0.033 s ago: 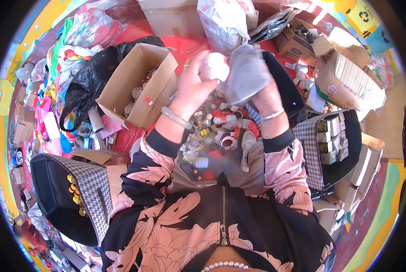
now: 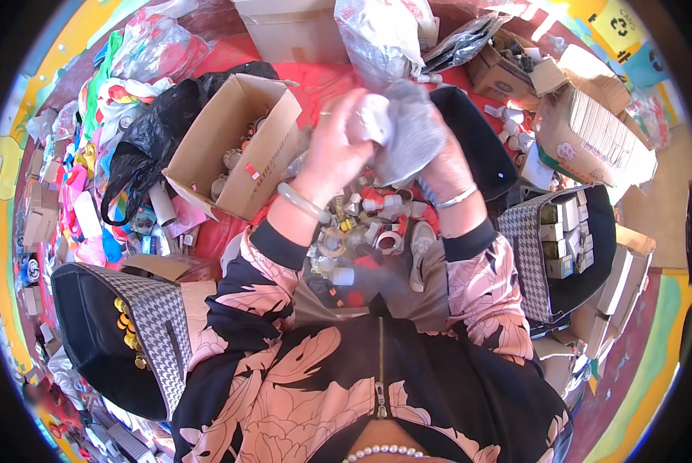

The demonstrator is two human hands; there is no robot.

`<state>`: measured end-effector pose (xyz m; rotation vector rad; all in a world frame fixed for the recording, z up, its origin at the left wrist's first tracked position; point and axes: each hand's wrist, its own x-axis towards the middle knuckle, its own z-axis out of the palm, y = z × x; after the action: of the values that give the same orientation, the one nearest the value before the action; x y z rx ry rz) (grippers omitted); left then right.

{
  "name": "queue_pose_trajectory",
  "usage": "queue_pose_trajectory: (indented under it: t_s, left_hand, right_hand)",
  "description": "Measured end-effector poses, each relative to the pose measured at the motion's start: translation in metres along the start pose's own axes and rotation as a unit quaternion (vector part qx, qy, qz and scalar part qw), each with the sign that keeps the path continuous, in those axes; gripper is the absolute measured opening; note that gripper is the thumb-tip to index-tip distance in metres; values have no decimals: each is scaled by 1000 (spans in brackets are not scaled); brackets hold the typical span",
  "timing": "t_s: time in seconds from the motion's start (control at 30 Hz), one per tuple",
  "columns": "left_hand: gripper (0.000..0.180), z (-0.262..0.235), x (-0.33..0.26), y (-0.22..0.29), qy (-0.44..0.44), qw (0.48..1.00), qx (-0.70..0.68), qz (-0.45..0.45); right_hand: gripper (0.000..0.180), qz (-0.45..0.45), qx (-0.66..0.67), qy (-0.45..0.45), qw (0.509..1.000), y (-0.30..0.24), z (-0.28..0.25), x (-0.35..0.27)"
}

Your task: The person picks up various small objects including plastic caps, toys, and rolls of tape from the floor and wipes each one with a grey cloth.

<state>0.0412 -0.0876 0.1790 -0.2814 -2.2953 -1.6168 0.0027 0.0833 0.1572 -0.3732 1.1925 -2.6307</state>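
Note:
My left hand [image 2: 338,147] is closed round a small, rounded white piece [image 2: 374,117], blurred, its exact kind unclear. A grey ribbed cloth [image 2: 415,135] is gripped in my right hand [image 2: 448,171]. The cloth lies against the right side of the white piece, both raised in front of me. Part of my right hand's fingers is hidden behind the cloth. Below my hands lies a heap of small mixed items [image 2: 369,220], with white, red and yellow pieces among them.
An open cardboard box [image 2: 265,158] with small items stands to the left. On the right are a black bin [image 2: 477,147] and a houndstooth bin [image 2: 527,266] holding small boxes. Another houndstooth bin [image 2: 160,324] sits near left. Beyond my hands is a plastic bag [image 2: 380,42].
The cloth has come left and slightly down with my right hand, and now meets the white piece. My left hand has turned the white piece a little and stays closed on it.

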Motion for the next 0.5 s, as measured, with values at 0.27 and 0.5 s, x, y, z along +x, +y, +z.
queue_pose_trajectory:
  t_s: [0.27, 0.5]
  left_hand:
    - [68, 6, -5, 14, -81, 978, 55, 184]
    - [68, 22, -13, 4, -93, 981, 44, 166]
  right_hand:
    - [38, 96, 177, 4, 979, -8, 37, -26]
    - [26, -37, 13, 175, 984, -2, 30, -25]
